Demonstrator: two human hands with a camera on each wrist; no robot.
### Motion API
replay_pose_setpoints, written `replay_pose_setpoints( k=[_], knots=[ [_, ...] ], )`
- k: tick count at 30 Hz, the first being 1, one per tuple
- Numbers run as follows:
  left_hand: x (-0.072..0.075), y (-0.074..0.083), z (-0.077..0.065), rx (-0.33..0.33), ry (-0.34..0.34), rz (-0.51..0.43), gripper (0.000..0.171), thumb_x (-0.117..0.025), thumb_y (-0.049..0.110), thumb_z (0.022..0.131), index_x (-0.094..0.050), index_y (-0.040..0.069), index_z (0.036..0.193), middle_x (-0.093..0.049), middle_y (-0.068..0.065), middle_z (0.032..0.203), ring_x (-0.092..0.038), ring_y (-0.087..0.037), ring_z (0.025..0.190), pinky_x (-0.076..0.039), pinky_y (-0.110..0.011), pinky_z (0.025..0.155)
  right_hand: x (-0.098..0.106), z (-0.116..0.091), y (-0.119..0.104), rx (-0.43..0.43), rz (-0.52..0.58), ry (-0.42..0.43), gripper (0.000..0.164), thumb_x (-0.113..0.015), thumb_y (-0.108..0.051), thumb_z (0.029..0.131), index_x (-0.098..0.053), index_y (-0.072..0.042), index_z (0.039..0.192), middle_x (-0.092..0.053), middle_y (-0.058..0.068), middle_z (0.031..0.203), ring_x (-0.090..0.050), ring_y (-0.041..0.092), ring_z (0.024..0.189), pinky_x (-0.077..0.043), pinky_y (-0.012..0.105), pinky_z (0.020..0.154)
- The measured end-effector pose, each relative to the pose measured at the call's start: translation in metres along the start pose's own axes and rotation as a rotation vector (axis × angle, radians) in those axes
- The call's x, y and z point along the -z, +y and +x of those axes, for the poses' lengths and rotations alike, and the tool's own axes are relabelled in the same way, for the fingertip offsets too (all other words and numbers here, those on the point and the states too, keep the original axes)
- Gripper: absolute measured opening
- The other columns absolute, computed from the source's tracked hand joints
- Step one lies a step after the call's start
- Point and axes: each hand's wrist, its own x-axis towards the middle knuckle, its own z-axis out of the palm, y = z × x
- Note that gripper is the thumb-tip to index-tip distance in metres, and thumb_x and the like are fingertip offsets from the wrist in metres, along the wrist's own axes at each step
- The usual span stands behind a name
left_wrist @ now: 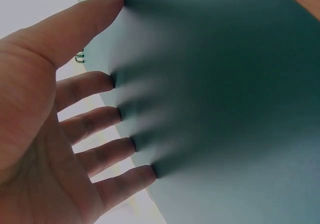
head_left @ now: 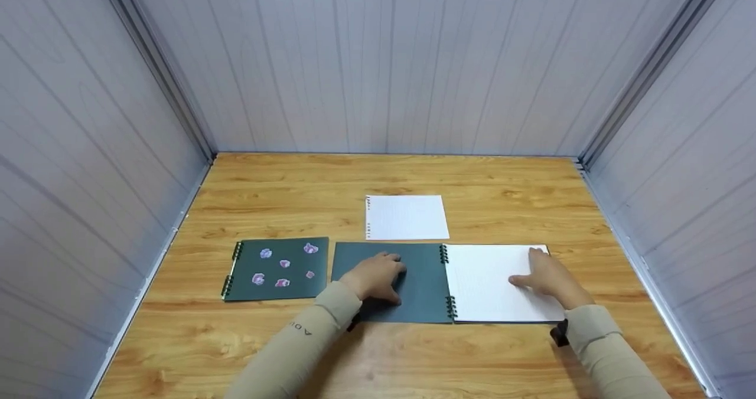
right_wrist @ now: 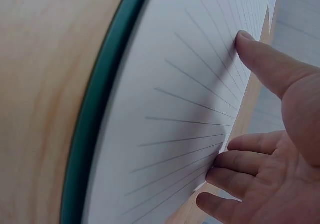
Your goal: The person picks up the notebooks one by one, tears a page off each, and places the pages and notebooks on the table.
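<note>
1. Two hands rest on the open notebook (head_left: 472, 263): the left hand (head_left: 378, 276) on its dark cover (head_left: 426, 290), the right hand (head_left: 552, 278) at the right edge of its white page (head_left: 481, 296).
2. The left fingers are spread, tips touching the cover; the right hand is also spread, thumb on the page, but I cannot tell if its fingertips reach under the edge.
3. The notebook's long axis goes from left to right; its rings (head_left: 451, 307), between the hands, run from near to far.
4. A loose sheet (head_left: 407, 218) lies just beyond the cover's far edge, nearer to the left hand.
5. Left of the cover, a little apart, a closed notebook (head_left: 271, 272) lies on the wooden table (head_left: 502, 201).
</note>
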Motion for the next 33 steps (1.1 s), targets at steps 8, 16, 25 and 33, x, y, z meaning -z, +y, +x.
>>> replay_pose_setpoints(
  k=[8, 16, 25, 33],
  knots=[
    [0.001, 0.0, 0.002, -0.016, 0.014, 0.007, 0.07, -0.093, 0.041, 0.087, -0.069, 0.011, 0.145, -0.062, -0.013, 0.156, -0.059, -0.032, 0.143, -0.052, -0.044, 0.119, 0.001, -0.003, -0.002, 0.009, 0.016, 0.022, 0.104, -0.083, -0.037, 0.097, -0.026, 0.025, 0.157, -0.032, 0.05, 0.16, -0.034, 0.065, 0.151, -0.032, 0.071, 0.125],
    [0.001, 0.0, 0.003, -0.007, 0.008, -0.011, 0.069, -0.092, 0.04, 0.088, -0.068, 0.012, 0.147, -0.061, -0.012, 0.157, -0.058, -0.032, 0.145, -0.05, -0.044, 0.121, 0.003, -0.004, -0.01, -0.036, 0.16, 0.07, 0.095, -0.085, -0.021, 0.093, -0.031, 0.015, 0.162, -0.039, 0.042, 0.163, -0.04, 0.061, 0.15, -0.038, 0.07, 0.122],
    [0.001, 0.001, 0.003, -0.005, 0.009, -0.011, 0.069, -0.093, 0.04, 0.087, -0.068, 0.011, 0.145, -0.064, -0.011, 0.153, -0.061, -0.031, 0.14, -0.051, -0.044, 0.119, 0.018, -0.017, -0.011, -0.033, 0.288, 0.17, 0.084, -0.084, -0.012, 0.089, -0.042, 0.012, 0.158, -0.05, 0.044, 0.148, -0.054, 0.058, 0.133, -0.049, 0.069, 0.109],
    [0.001, 0.001, 0.002, -0.006, 0.002, 0.018, 0.072, -0.093, 0.041, 0.087, -0.066, 0.01, 0.147, -0.064, -0.011, 0.15, -0.061, -0.031, 0.139, -0.052, -0.043, 0.118, 0.033, -0.028, -0.005, -0.055, 0.346, 0.222, 0.087, -0.084, -0.007, 0.086, -0.039, 0.018, 0.156, -0.051, 0.043, 0.144, -0.056, 0.054, 0.128, -0.051, 0.064, 0.107]
  ],
)
